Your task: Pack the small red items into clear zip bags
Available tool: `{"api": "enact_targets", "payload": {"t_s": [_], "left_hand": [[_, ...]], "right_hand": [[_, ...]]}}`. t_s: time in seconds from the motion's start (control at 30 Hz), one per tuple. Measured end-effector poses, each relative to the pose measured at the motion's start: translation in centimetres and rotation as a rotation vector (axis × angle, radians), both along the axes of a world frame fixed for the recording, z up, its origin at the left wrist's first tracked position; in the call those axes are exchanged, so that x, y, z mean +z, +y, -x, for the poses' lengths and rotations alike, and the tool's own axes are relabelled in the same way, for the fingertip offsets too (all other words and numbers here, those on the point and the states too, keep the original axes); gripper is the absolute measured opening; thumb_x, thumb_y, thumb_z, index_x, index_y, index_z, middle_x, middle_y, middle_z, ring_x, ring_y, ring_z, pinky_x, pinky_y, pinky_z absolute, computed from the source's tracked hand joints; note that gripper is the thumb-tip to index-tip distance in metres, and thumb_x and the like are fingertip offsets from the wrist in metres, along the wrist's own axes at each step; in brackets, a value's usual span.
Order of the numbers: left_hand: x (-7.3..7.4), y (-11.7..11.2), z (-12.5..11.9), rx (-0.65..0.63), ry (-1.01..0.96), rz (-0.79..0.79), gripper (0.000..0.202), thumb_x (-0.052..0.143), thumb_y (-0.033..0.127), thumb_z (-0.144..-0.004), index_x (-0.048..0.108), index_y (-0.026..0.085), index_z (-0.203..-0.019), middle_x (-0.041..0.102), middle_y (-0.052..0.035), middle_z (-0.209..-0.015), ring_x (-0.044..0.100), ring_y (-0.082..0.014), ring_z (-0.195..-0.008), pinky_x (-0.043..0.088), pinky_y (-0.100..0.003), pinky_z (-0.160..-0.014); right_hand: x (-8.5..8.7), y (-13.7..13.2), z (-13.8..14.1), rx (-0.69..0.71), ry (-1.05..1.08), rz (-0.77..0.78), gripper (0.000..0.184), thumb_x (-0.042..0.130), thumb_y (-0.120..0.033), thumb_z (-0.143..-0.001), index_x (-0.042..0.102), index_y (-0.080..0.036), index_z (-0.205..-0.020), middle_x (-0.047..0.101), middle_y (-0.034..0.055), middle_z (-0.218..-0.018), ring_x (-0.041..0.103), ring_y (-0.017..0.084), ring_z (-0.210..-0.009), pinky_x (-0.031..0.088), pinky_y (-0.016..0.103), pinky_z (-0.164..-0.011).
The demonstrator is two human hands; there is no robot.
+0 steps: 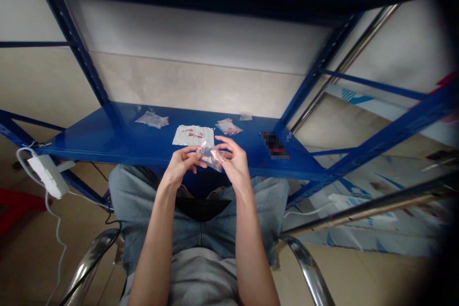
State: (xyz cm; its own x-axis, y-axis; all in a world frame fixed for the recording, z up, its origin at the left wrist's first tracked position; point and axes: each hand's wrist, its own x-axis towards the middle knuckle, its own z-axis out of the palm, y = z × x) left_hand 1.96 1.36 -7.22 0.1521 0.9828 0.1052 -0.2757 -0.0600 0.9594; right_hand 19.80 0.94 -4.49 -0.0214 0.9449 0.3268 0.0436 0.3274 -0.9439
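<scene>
A small clear plastic bag [211,155] is held between my two hands, just above the front edge of the blue shelf [118,141]. My left hand [183,161] pinches its left side with fingers closed. On the bag's right side, my right hand [233,155] grips it between thumb and fingers. Whether anything lies inside the bag is hard to make out. Right behind it a white cloth pouch [176,137] lies flat, with small reddish pieces [193,132] on top. Beyond my right hand rests a clear bag [228,126] with reddish contents.
Clear bags [152,119] lie at the shelf's left rear, and another small bag [245,116] at the back. A dark, pixelated object [274,145] is on the right. A white power strip [48,176] hangs at the left end. Blue uprights [77,48] frame the shelf.
</scene>
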Motion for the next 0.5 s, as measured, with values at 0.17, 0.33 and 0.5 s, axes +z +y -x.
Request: {"api": "enact_targets", "payload": {"t_s": [0.17, 0.33, 0.5], "left_hand": [[0.3, -0.27, -0.09, -0.063, 0.022, -0.022, 0.048, 0.08, 0.044, -0.075, 0.068, 0.009, -0.107, 0.076, -0.0137, -0.087, 0.074, -0.0239, -0.072, 0.043, -0.021, -0.047], [0.3, -0.16, -0.15, -0.06, 0.053, -0.046, 0.042, 0.072, 0.051, -0.082, 0.071, 0.01, -0.088, 0.073, -0.0098, -0.071, 0.07, -0.0196, -0.061, 0.04, -0.021, -0.045], [0.11, -0.03, -0.38, -0.031, 0.046, -0.054, 0.04, 0.074, 0.05, -0.08, 0.07, 0.011, -0.085, 0.07, -0.0072, -0.065, 0.065, -0.016, -0.055, 0.04, -0.022, -0.046]], "right_hand": [[-0.25, 0.09, -0.21, 0.005, -0.07, 0.015, 0.029, 0.064, -0.045, -0.087, 0.075, -0.021, -0.098, 0.073, 0.0079, -0.088, 0.066, 0.023, -0.074, 0.051, 0.03, -0.059], [-0.26, 0.04, -0.03, 0.005, -0.066, -0.007, 0.028, 0.066, -0.046, -0.086, 0.074, -0.019, -0.091, 0.073, 0.0068, -0.087, 0.067, 0.023, -0.077, 0.053, 0.029, -0.062], [-0.29, 0.1, 0.55, -0.044, 0.007, 0.068, 0.033, 0.07, -0.05, -0.081, 0.071, -0.018, -0.089, 0.069, 0.0046, -0.073, 0.062, 0.018, -0.058, 0.049, 0.027, -0.05]]}}
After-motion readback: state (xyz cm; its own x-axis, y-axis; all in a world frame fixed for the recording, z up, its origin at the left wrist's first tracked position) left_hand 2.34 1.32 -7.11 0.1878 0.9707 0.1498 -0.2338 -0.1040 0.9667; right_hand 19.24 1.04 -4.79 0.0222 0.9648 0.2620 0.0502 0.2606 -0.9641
